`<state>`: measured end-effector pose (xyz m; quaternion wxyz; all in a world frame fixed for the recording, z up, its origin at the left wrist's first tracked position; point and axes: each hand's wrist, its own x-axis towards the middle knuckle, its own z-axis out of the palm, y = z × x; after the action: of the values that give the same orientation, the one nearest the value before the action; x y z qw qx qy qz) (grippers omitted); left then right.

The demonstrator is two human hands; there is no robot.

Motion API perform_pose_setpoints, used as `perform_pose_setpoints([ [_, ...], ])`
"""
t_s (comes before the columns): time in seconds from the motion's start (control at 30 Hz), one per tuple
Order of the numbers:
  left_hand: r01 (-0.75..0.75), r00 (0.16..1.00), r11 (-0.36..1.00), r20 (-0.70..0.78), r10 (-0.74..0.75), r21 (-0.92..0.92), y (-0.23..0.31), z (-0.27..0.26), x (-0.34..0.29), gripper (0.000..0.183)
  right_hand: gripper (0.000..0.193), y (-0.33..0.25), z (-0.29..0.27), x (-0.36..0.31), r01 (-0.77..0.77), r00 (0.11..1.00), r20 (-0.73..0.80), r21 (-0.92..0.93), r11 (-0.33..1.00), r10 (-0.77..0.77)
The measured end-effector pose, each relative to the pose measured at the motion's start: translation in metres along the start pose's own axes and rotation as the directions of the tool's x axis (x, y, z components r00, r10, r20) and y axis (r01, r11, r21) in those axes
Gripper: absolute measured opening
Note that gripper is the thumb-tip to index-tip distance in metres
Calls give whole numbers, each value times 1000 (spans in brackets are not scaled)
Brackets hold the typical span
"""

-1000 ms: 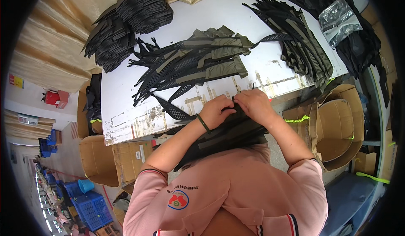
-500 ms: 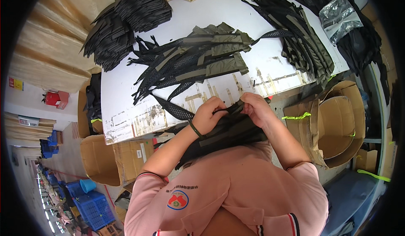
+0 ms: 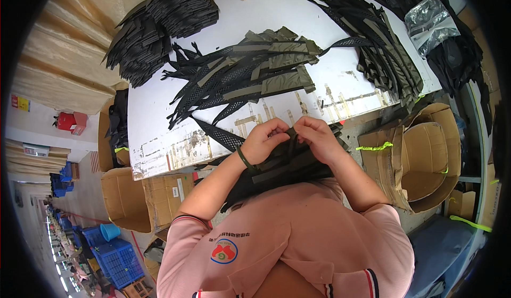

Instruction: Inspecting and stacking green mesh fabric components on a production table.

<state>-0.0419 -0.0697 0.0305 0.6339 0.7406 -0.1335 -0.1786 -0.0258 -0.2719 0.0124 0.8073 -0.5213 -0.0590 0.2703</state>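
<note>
Close together at the table's front edge, my left hand [image 3: 265, 142] and my right hand [image 3: 317, 137] pinch a dark fabric piece [image 3: 292, 138] between thumbs and fingers. Its exact shape is partly hidden by the fingers. Under my hands, a heap of black and olive fabric pieces [image 3: 277, 174] lies across my lap. Beyond them on the white table [image 3: 234, 16], a loose spread of black mesh and olive strips [image 3: 255, 69] fans out. One mesh strip [image 3: 215, 134] trails toward my left wrist.
Stacked black pieces [image 3: 181, 8] stand at the far left. Another pile of mesh and olive strips [image 3: 380, 48] lies at the right, near a clear plastic bag [image 3: 430, 24]. Open cardboard boxes flank me, one at right [image 3: 375, 175], one at left [image 3: 125, 205].
My hands have drawn closer together, the right moving slightly left. The dark strip that stretched between them is now bunched at the fingertips.
</note>
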Motion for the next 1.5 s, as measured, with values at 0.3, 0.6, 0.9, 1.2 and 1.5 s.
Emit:
perform_pose_setpoints([
  [0.3, -175, 983, 984, -69, 173, -26, 2, -16, 5, 18, 22, -2, -1, -8, -95, 977, 187, -71, 993, 107],
  [0.6, -85, 996, 996, -17, 85, -20, 11, -10, 5, 16, 8, 13, -9, -1, -68, 997, -48, -9, 998, 67],
  [0.9, 186, 980, 974, 41, -193, 129, -22, -7, 11, 22, 11, 16, -3, -4, 199, 920, -114, -690, 696, -376],
  [1.2, 390, 912, 817, 58, -405, -425, -7, 0, 6, 23, 15, 6, -5, -6, 45, 990, -133, 80, 996, -34],
  [1.5, 424, 894, 783, 70, -443, -456, 0, 5, 9, 26, 14, 2, 1, -6, 302, 870, -22, -767, 567, -493],
])
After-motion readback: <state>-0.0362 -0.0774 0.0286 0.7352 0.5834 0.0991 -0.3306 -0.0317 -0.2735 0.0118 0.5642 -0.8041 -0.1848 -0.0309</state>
